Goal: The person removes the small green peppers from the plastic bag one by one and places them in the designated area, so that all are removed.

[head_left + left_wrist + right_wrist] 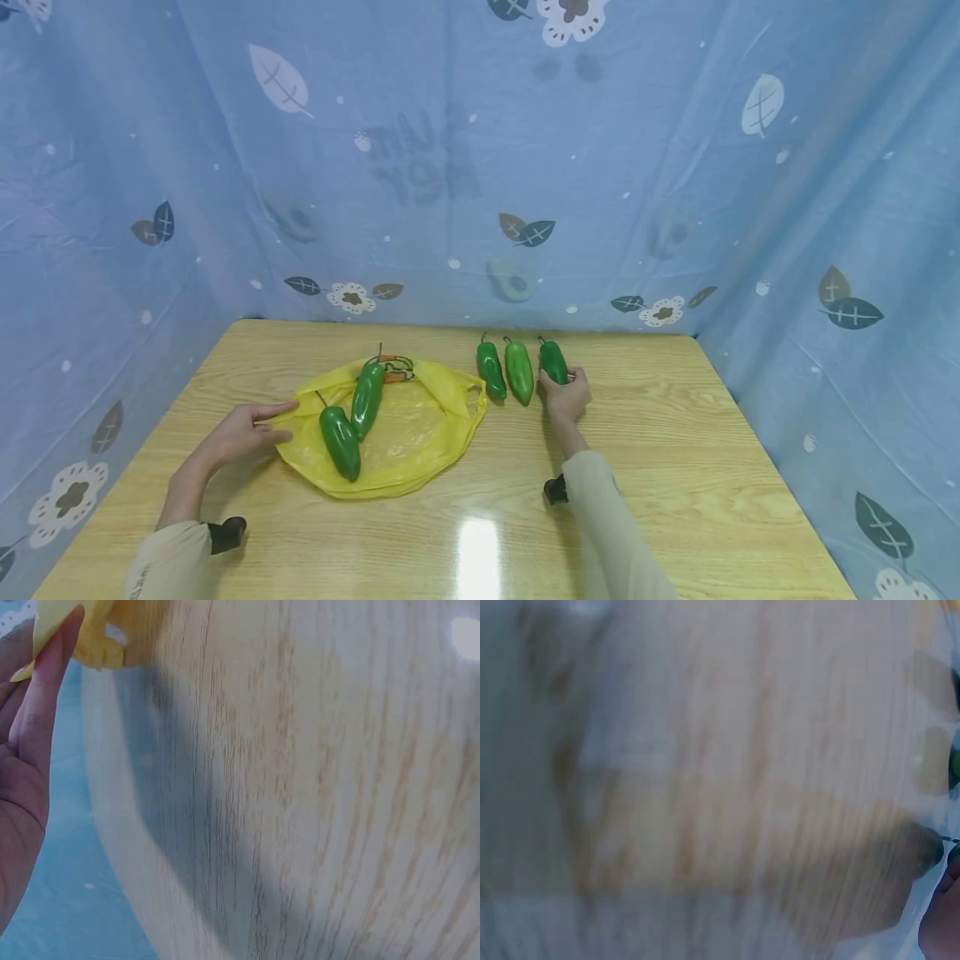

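A yellow plastic bag (405,425) lies spread on the table, and my left hand (243,432) pinches its left edge. The left wrist view shows the thumb and fingers (46,697) closed on the yellow plastic. Two green peppers lie on the bag, one pepper (367,400) farther back and one pepper (341,442) nearer. My right hand (566,393) grips the lower end of a dark green pepper (552,360). To its left lie a lighter green pepper (518,371) and a slimmer pepper (491,368). In the right wrist view only part of the hand (939,922) shows.
The wooden table (660,467) meets a blue patterned curtain (480,167) at its back edge and sides. A bag handle loop (478,396) reaches close to the slim pepper. A bright light reflection falls on the table's front.
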